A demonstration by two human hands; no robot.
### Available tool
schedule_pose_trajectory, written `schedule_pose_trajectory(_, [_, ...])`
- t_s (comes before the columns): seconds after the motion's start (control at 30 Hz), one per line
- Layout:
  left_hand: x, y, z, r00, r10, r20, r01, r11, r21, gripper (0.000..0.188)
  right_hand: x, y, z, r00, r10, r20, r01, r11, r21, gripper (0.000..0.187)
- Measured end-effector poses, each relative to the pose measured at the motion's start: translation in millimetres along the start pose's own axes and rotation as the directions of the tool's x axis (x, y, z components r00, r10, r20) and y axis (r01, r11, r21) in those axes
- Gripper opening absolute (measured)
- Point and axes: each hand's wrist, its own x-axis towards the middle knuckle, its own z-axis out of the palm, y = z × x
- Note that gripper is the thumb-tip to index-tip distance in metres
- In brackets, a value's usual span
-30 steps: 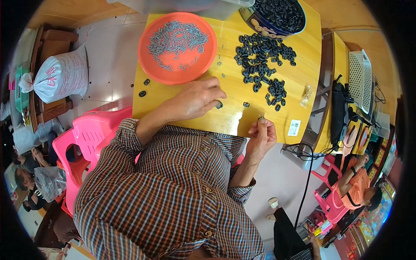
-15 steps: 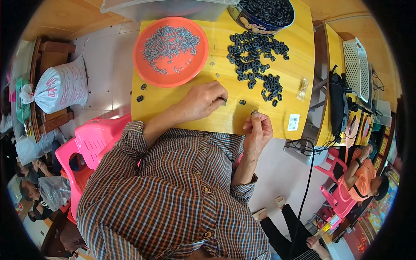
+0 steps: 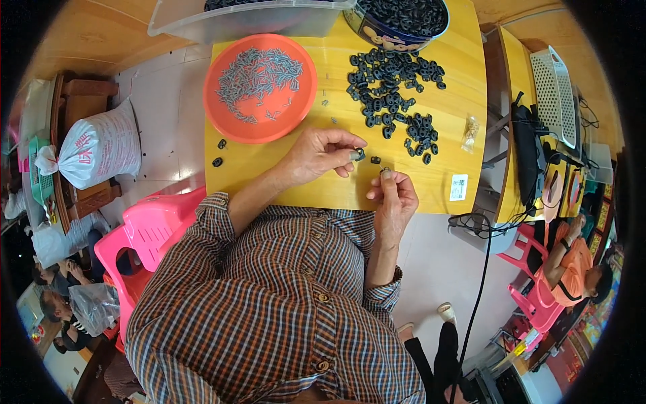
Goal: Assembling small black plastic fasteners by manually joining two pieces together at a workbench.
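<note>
My left hand (image 3: 320,156) is over the yellow table (image 3: 282,192), its thumb and fingers pinched on a small black plastic piece (image 3: 360,155). Close by on the right, my right hand (image 3: 396,194) pinches a tiny object (image 3: 385,170) between thumb and forefinger, too small to make out. A loose black piece (image 3: 375,160) lies on the table between the two hands. Beyond them spreads a pile of black two-hole plastic pieces (image 3: 383,87). An orange-red plastic bowl (image 3: 214,111) at the left holds many thin grey metal pieces (image 3: 259,74).
At the back stand a clear plastic bin (image 3: 269,25) and a round tin (image 3: 390,40) full of black pieces. A small clear bag (image 3: 470,133) and a white label (image 3: 458,187) lie at the right. A pink chair (image 3: 158,222) stands left; a black cable (image 3: 481,283) hangs right.
My left hand has turned and come nearer to my right hand, bringing the black piece into view. My right hand has shifted slightly left. The whole view has moved a little.
</note>
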Motion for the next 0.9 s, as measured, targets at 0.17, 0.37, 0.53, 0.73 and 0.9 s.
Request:
schedule_pose_trajectory(0.17, [-0.6, -3.8, 4.0, 0.999, -0.016, -0.031, 0.016, 1.0, 0.024, 0.024, 0.6, -1.1, -0.1, 1.0, 0.006, -0.001, -0.006, 1.0, 0.009, 0.014])
schedule_pose_trajectory(0.37, [0.4, -9.3, 6.2, 0.99, 0.122, -0.067, -0.108, 0.976, 0.187, 0.018, 2.2, -0.6, 0.4, 1.0, 0.006, 0.006, -0.006, 0.999, 0.033, 0.014])
schedule_pose_trajectory(0.53, [-0.8, -5.1, 7.7, 0.909, 0.388, 0.151, -0.375, 0.605, 0.702, 0.017, 2.4, -0.5, -1.1, 0.999, 0.006, -0.037, -0.003, 0.997, 0.078, 0.012])
schedule_pose_trajectory(0.73, [-2.5, -2.7, 14.3, 0.929, 0.324, 0.181, -0.318, 0.442, 0.839, 0.014, 3.3, -1.8, -5.6, 0.998, 0.008, -0.065, -0.002, 0.997, 0.08, 0.011])
schedule_pose_trajectory(0.9, [10.4, 7.5, 13.3, 0.928, 0.326, 0.179, -0.306, 0.394, 0.867, 0.012, 5.0, -4.1, -11.5, 0.994, -0.001, -0.106, 0.009, 0.997, 0.078, 0.011])
